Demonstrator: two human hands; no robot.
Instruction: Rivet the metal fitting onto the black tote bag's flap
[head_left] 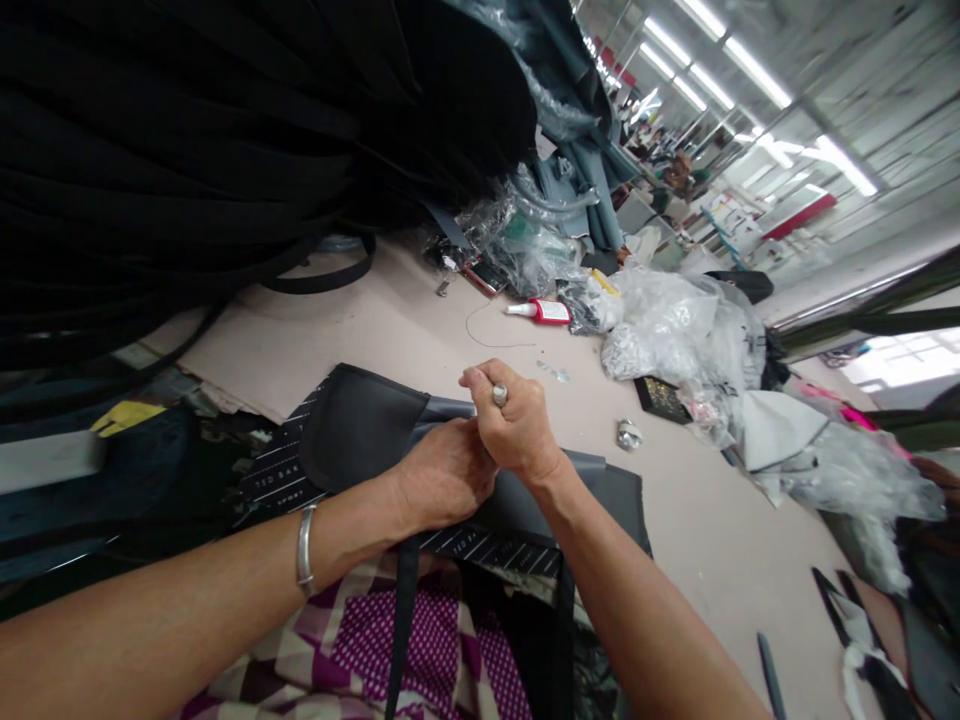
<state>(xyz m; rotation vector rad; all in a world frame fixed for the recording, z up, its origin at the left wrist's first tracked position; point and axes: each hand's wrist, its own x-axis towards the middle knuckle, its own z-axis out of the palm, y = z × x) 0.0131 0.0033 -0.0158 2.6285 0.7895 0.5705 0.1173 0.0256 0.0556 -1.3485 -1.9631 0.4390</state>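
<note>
In front of me at the table's near edge lies a black bag panel [360, 425] with a striped, lettered lining [279, 465] and black straps [403, 620] hanging down. My left hand [450, 475] is closed on the middle of the panel, its fingertips largely hidden. Just above and touching it, my right hand [521, 420] is curled into a fist with a broad metal band [500, 395] on one finger. Whatever the right fist grips, if anything, is hidden. A bracelet [305, 550] circles my left wrist.
A big black heap of material [262, 130] looms at the left. Beyond the panel lie a red bottle with a white nozzle [549, 312], a thread [480, 340] and a shiny crumpled piece [628, 434]. Plastic bags [675, 315] crowd the right; scissors [851, 620] lie at lower right.
</note>
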